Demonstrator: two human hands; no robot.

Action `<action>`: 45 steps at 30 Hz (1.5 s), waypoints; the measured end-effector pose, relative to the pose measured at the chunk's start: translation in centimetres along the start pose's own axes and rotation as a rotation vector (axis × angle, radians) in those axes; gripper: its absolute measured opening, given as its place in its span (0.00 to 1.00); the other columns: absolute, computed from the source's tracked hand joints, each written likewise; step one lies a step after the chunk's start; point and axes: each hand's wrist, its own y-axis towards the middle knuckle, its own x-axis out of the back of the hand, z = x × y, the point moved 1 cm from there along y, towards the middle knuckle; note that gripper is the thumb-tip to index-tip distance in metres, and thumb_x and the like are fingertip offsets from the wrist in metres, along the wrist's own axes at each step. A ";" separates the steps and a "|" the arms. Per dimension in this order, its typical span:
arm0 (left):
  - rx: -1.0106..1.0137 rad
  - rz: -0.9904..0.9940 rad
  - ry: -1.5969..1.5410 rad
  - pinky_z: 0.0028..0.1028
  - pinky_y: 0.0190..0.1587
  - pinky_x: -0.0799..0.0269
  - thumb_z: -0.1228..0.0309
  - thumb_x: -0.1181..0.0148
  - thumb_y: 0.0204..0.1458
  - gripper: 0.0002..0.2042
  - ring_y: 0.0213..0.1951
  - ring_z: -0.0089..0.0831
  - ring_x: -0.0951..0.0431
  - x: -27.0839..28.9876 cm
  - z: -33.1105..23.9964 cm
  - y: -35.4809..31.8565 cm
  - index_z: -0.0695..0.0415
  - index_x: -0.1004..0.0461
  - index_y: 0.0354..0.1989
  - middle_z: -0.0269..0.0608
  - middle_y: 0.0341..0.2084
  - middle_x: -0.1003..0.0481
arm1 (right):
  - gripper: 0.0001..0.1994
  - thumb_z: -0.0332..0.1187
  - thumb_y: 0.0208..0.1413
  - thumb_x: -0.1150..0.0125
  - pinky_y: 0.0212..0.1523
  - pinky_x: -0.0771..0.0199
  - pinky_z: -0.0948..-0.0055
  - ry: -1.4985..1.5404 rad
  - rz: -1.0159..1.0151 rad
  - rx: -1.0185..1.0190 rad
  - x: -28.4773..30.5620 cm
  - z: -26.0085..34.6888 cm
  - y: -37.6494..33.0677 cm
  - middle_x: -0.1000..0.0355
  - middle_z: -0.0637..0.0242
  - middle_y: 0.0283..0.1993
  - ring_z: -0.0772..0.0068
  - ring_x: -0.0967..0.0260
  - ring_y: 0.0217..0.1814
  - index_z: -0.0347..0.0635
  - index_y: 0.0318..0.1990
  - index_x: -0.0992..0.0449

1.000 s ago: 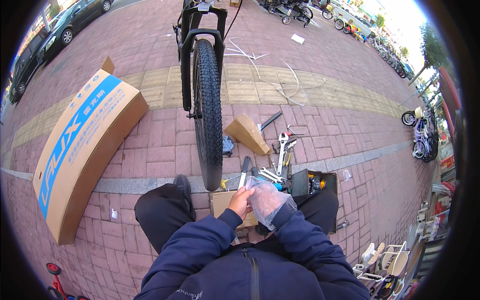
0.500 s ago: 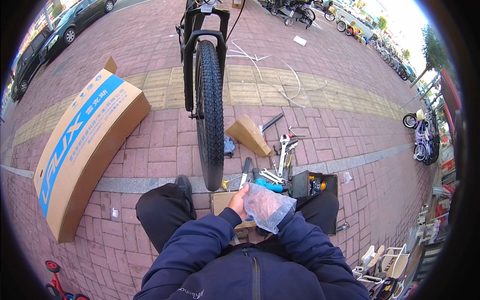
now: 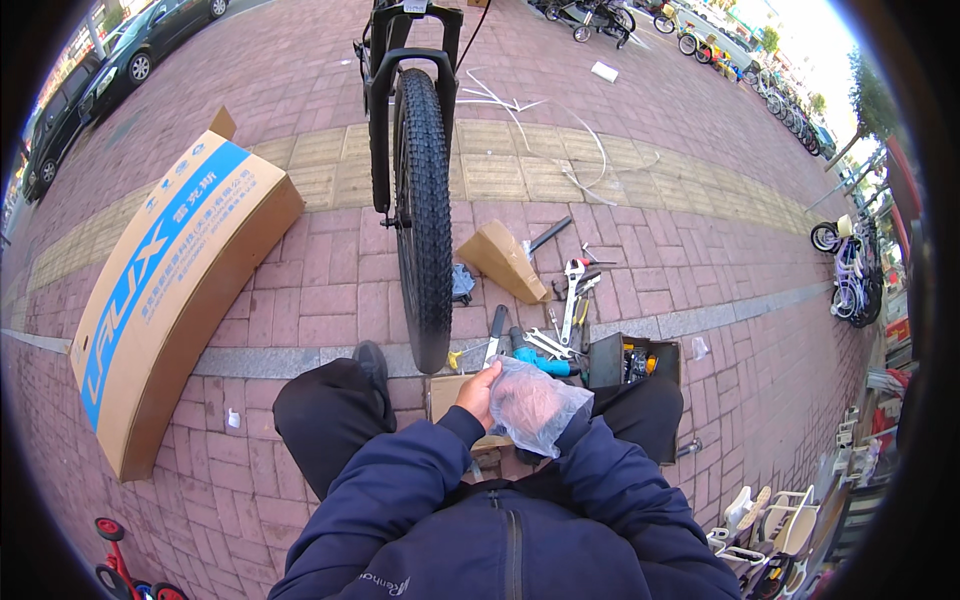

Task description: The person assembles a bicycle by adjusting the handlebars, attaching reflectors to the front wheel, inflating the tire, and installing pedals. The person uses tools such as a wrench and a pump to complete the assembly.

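The person wears a navy-blue, smooth fabric jacket with a dark zipper down the middle and small pale lettering on the left chest. Long creased navy sleeves end in snug, darker cuffs. Below are loose black trousers and a dark, rounded shoe.

A long brown cardboard box with a blue stripe is laid on the reddish brick pavement. Thin white plastic straps are strewn near the yellowish paving band. Black cars are parked upper left; a purple-and-white bicycle is stood far right.
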 end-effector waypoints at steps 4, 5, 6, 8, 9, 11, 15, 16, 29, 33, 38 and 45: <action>-0.091 -0.019 -0.003 0.39 0.53 0.24 0.60 0.51 0.68 0.15 0.45 0.37 0.19 1.2 -0.1 1.1 0.58 0.27 0.50 0.44 0.45 0.21 | 0.09 0.36 0.54 0.39 0.45 0.24 0.57 0.146 -0.127 -0.004 -0.4 -1.7 -0.7 0.21 0.57 0.41 0.53 0.23 0.44 0.45 0.40 0.19; -0.109 -0.003 -0.013 0.39 0.53 0.24 0.59 0.53 0.69 0.16 0.45 0.38 0.19 1.4 -0.2 1.2 0.58 0.27 0.51 0.43 0.46 0.20 | 0.10 0.36 0.55 0.39 0.46 0.24 0.58 0.144 -0.147 -0.006 -0.4 -2.0 -0.7 0.21 0.57 0.43 0.52 0.23 0.45 0.45 0.41 0.19; -0.126 -0.010 -0.008 0.40 0.55 0.25 0.59 0.53 0.69 0.16 0.47 0.39 0.19 1.6 -0.2 1.4 0.58 0.27 0.52 0.45 0.47 0.21 | 0.10 0.35 0.54 0.39 0.47 0.24 0.60 0.299 -0.220 0.041 -0.2 -2.2 -0.8 0.21 0.57 0.44 0.53 0.23 0.46 0.45 0.42 0.19; -0.130 -0.031 -0.041 0.40 0.56 0.26 0.59 0.53 0.69 0.17 0.49 0.39 0.20 1.7 -0.1 1.5 0.59 0.27 0.53 0.46 0.48 0.21 | 0.10 0.32 0.54 0.38 0.49 0.24 0.62 0.632 -0.293 0.026 0.6 -2.5 -0.8 0.21 0.57 0.46 0.53 0.23 0.47 0.45 0.44 0.19; -0.142 -0.019 -0.066 0.40 0.57 0.27 0.59 0.53 0.69 0.17 0.50 0.39 0.21 1.7 -0.1 1.4 0.59 0.27 0.53 0.46 0.49 0.21 | 0.10 0.31 0.54 0.38 0.49 0.24 0.63 0.576 -0.314 0.020 1.3 -2.3 -0.9 0.21 0.57 0.46 0.54 0.23 0.47 0.44 0.44 0.19; -0.133 -0.029 -0.065 0.41 0.59 0.29 0.57 0.56 0.69 0.20 0.53 0.41 0.22 1.5 -0.2 1.4 0.60 0.28 0.56 0.47 0.50 0.22 | 0.11 0.28 0.55 0.38 0.49 0.23 0.65 0.443 -0.362 0.013 3.2 -1.8 -1.3 0.21 0.58 0.47 0.55 0.22 0.47 0.43 0.45 0.19; -0.081 -0.033 -0.148 0.39 0.54 0.26 0.54 0.58 0.70 0.22 0.47 0.38 0.21 1.4 -1.0 1.0 0.60 0.27 0.55 0.47 0.46 0.21 | 0.10 0.20 0.58 0.47 0.35 0.24 0.74 1.208 -0.247 -0.432 6.7 0.7 -2.6 0.23 0.58 0.46 0.68 0.23 0.36 0.32 0.44 0.21; -0.058 0.045 -0.186 0.38 0.51 0.24 0.54 0.58 0.69 0.22 0.44 0.37 0.20 1.3 -1.2 0.7 0.60 0.27 0.53 0.47 0.44 0.21 | 0.11 0.18 0.59 0.52 0.30 0.27 0.78 1.369 -0.331 -0.331 7.6 1.6 -3.1 0.24 0.55 0.47 0.72 0.25 0.33 0.31 0.43 0.22; -0.045 0.057 -0.178 0.35 0.45 0.20 0.57 0.52 0.67 0.20 0.42 0.39 0.19 -1.4 -2.1 -1.9 0.61 0.27 0.53 0.47 0.42 0.21 | 0.12 0.20 0.60 0.47 0.39 0.20 0.69 1.640 -0.258 -0.190 12.4 5.3 -5.8 0.26 0.54 0.50 0.66 0.24 0.44 0.28 0.50 0.26; -0.035 0.036 -0.116 0.39 0.47 0.20 0.54 0.56 0.69 0.23 0.44 0.44 0.18 0.1 -2.3 -0.8 0.62 0.28 0.58 0.51 0.46 0.21 | 0.16 0.19 0.59 0.43 0.56 0.21 0.62 1.672 -0.237 -0.199 12.1 5.1 -5.7 0.27 0.53 0.54 0.59 0.25 0.57 0.28 0.55 0.28; -0.094 0.025 0.013 0.40 0.48 0.20 0.53 0.57 0.69 0.24 0.44 0.46 0.18 0.9 -2.0 -0.1 0.62 0.29 0.59 0.52 0.49 0.22 | 0.17 0.16 0.58 0.44 0.58 0.22 0.62 1.643 -0.241 -0.228 11.9 5.1 -5.4 0.27 0.54 0.54 0.60 0.26 0.58 0.28 0.55 0.28; -0.066 0.006 -0.033 0.41 0.48 0.21 0.52 0.58 0.69 0.25 0.45 0.46 0.19 -0.5 -2.2 -1.1 0.62 0.29 0.59 0.52 0.49 0.22 | 0.14 0.18 0.58 0.44 0.50 0.22 0.73 1.087 -0.308 -0.109 12.5 6.5 -3.9 0.29 0.60 0.51 0.70 0.26 0.49 0.30 0.51 0.25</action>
